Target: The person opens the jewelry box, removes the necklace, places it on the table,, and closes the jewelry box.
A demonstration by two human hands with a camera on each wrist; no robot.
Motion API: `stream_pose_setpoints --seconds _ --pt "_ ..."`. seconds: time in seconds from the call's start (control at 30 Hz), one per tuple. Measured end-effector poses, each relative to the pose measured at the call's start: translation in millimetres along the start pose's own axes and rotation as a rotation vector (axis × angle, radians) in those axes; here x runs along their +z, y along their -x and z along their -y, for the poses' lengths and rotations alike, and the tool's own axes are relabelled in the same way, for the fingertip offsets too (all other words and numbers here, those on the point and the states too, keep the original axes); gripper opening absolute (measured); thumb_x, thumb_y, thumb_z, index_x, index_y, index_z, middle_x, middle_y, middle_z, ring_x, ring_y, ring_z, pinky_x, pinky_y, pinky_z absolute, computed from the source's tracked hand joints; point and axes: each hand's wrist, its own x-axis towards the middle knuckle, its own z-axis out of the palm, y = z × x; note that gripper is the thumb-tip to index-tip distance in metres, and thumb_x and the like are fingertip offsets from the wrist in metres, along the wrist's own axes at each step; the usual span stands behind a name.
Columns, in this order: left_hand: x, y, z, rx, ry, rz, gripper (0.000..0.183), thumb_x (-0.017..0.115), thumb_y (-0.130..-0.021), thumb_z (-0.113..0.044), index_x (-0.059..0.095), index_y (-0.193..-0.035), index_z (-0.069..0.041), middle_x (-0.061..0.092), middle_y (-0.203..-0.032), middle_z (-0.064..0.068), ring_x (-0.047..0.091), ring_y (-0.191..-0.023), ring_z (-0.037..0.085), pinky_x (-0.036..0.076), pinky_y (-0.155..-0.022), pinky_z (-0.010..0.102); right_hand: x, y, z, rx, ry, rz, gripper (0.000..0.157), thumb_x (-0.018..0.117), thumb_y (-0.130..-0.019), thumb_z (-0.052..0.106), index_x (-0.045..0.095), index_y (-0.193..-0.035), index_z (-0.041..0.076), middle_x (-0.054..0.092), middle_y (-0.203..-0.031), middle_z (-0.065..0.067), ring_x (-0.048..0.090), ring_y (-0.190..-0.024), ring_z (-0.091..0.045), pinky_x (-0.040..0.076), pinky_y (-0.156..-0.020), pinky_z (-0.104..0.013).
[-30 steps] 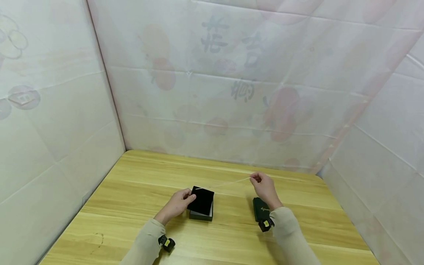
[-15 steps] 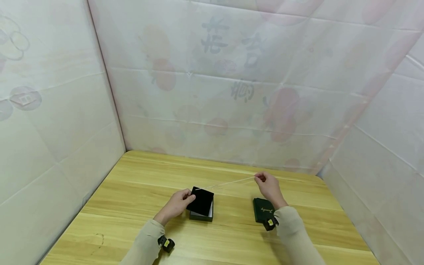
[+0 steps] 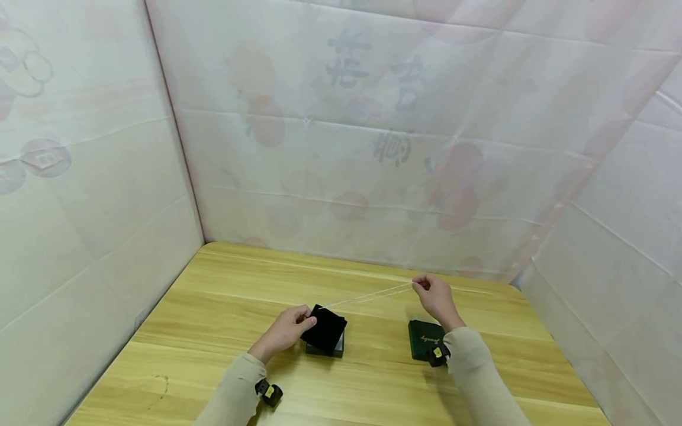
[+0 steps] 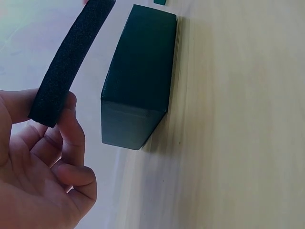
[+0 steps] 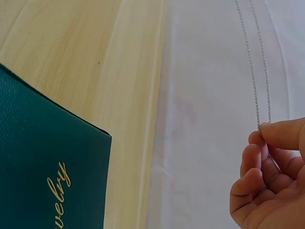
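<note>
Left hand gripped the black pad in the head view, right hand pinching the chain at the pad's two o'clock; left wrist view, green box sat at the pad's three; right wrist view, lettered lid at nine o'clock

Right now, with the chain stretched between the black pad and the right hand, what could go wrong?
The chain runs nearly straight from the black pad to the right hand, so pulling farther might strain it or tug the pad out of the left hand, which grips only its edge. The right hand just pinches the chain, so it could slip loose. The two strands run close together, so any slack might let them tangle.
</note>
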Motion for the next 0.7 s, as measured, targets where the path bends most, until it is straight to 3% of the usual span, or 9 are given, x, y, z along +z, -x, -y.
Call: stream_pose_setpoints --seconds 0.23,0.5,0.7 --pt "-4.0 10.8 -33.1 -0.002 0.037 0.017 0.025 0.047 -0.091 -0.011 0.042 -0.075 0.006 0.032 -0.061 0.004 0.032 -0.055 0.014 0.028 -0.053 0.026 2.3 -7 -7 0.013 0.033 -0.014 0.025 0.053 -0.089 0.025 0.06 -0.1 0.004 0.056 -0.085 -0.006 0.051 -0.073 -0.019 0.042 -0.059 -0.031" --pt "4.0 0.6 -0.9 -0.014 0.012 0.021 0.026 0.049 -0.091 -0.024 0.043 -0.073 -0.006 0.035 -0.061 0.0 0.035 -0.054 0.012 0.031 -0.052 0.025 4.1 -9 -10 0.0 0.031 -0.033 0.02 0.055 -0.088 0.022 0.061 -0.097 0.005 0.057 -0.083 -0.006 0.052 -0.074 -0.02 0.043 -0.059 -0.031" --pt "4.9 0.8 -1.6 -0.019 0.004 0.031 0.023 0.049 -0.091 -0.022 0.047 -0.076 -0.006 0.037 -0.062 -0.001 0.037 -0.056 0.012 0.032 -0.053 0.025 4.4 -9 -12 0.001 0.021 -0.04 0.019 0.055 -0.087 0.02 0.061 -0.095 0.004 0.057 -0.082 -0.007 0.052 -0.072 -0.021 0.043 -0.058 -0.032"
